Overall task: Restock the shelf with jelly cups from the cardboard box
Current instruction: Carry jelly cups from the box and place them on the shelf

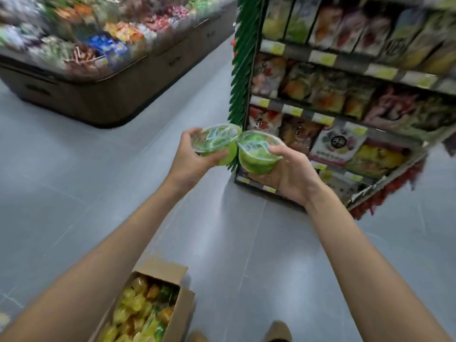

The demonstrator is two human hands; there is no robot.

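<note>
Holds a green jelly cup [217, 141] in the left hand [190, 159], fingers curled under the tub, thumb hooked over the far rim of the clear lid. Grips a second green jelly cup [257, 156] in the right hand [292, 175], thumb laid across the lid edge, fingers wrapped beneath. Carries both cups raised at mid-frame, tilted toward each other, rims touching or nearly so; cannot tell which through the blur. Stands with the cups just before the near end of the shelf [345, 64], level with its lower tiers, on none of them. Sees packed bags of mixed colours on every tier, yellow price tags along the rails, a green fringe [243, 58] down the end post. Has the cardboard box [180, 314] open on the grey floor [74, 169] below the left forearm, well apart from the shelf, filled with yellow, orange and green cups [138, 307]. Notes a low display bin [86, 99] of wrapped sweets across the aisle, far left, blurred. Notes tan shoes [278, 330] at the bottom edge, right of the box.
</note>
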